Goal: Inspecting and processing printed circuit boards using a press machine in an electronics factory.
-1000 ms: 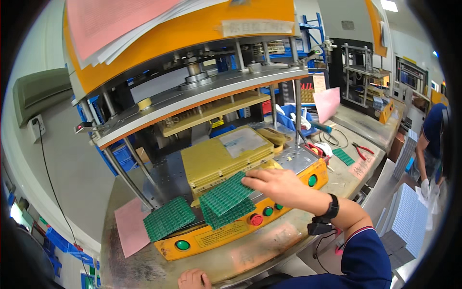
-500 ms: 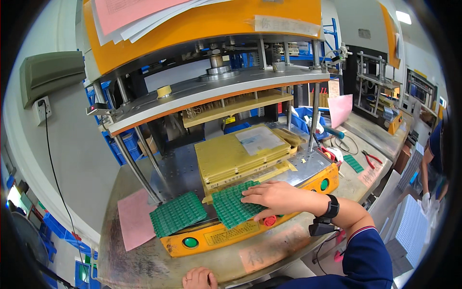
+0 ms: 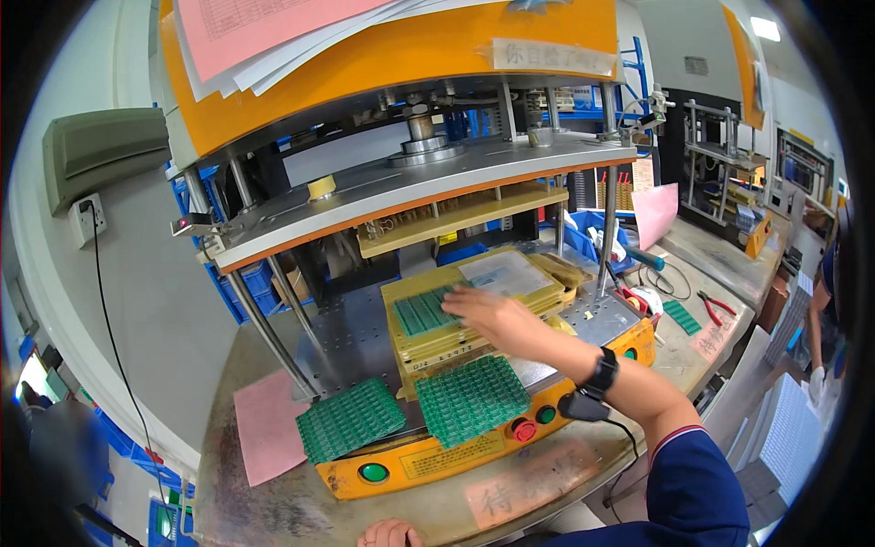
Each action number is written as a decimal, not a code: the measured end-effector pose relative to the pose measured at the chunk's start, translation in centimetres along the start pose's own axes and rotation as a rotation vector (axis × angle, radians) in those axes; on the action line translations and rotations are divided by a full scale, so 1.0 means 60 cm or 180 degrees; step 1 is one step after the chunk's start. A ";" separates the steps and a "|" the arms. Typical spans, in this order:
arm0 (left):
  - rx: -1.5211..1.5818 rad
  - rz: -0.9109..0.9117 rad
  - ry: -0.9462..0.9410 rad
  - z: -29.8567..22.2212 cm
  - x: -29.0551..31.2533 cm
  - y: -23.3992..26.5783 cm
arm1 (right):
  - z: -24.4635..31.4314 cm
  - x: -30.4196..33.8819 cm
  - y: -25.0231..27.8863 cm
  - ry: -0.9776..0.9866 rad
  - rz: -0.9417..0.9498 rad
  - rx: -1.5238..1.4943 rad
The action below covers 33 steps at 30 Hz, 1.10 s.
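A green circuit board panel (image 3: 422,313) lies on top of the yellow layered fixture (image 3: 397,296) on the press bed. My right hand (image 3: 488,316) grips its right edge, fingers partly blurred. At the front of the press sit a green panel stack (image 3: 474,399) and, to its left, another green panel pile (image 3: 351,419). Both overhang the orange front panel. Low in the picture, my left hand (image 3: 390,534) rests at the table's near edge with fingers curled, partly cut off by the frame; nothing shows in it.
Above the fixture hangs the press's upper plate (image 3: 474,214), between steel posts. Green buttons and a red stop button (image 3: 524,429) line the front panel. To the right lie red-handled pliers (image 3: 716,308) and a small green board piece (image 3: 681,317). Another person's arm (image 3: 817,333) shows far right.
My right hand has moved from the front green stack up and away to the fixture, where a green panel now lies. My left hand stays near the table edge; the view has shifted slightly.
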<state>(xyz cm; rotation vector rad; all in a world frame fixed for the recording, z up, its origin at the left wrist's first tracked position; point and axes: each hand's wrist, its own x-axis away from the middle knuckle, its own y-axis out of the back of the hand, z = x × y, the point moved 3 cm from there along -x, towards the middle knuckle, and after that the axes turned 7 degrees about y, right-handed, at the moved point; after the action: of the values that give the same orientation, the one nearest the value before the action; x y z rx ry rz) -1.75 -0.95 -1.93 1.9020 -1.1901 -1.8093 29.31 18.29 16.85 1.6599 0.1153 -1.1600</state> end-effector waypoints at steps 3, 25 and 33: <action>0.0059 0.0041 0.0017 -0.002 -0.005 -0.002 | -0.073 -0.011 -0.040 -0.0133 0.0107 0.0102; -0.0011 0.0003 0.0021 -0.003 -0.005 -0.001 | -0.105 -0.028 -0.072 -0.0302 0.0592 0.0131; -0.0023 0.0045 0.0033 0.000 -0.003 -0.002 | -0.112 -0.035 -0.074 -0.0359 0.0662 0.0116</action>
<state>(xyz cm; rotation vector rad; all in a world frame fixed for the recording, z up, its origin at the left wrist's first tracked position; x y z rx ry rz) -1.68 -0.79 -1.89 1.8923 -1.1890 -1.7919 29.81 26.40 15.10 1.5928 -0.1474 -1.0989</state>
